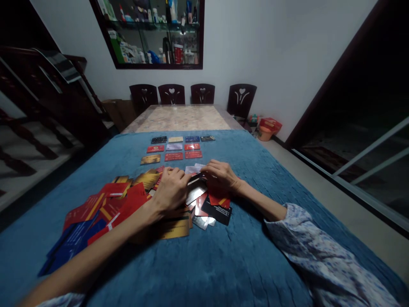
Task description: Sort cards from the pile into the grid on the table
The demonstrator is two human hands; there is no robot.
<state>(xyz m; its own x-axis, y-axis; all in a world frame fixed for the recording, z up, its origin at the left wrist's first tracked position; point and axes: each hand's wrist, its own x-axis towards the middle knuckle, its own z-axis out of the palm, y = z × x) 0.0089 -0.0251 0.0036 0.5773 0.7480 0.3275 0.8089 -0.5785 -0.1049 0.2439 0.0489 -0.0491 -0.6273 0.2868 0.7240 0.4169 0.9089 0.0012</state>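
My left hand (172, 189) and my right hand (222, 175) meet over a loose heap of plastic cards (128, 200) on a blue cloth (223, 256). Both hands have curled fingers, and together they pinch a dark card (195, 176) between them. Red, blue, gold and silver cards spread out to the left and under my wrists. Further back, several cards (179, 148) lie face up in three neat rows.
The cloth covers the near part of a long table with a pale marble top (179, 117). Several dark chairs (172, 94) stand at its far end. A glass cabinet (153, 32) hangs on the wall. A red bag (270, 126) sits on the floor at the right.
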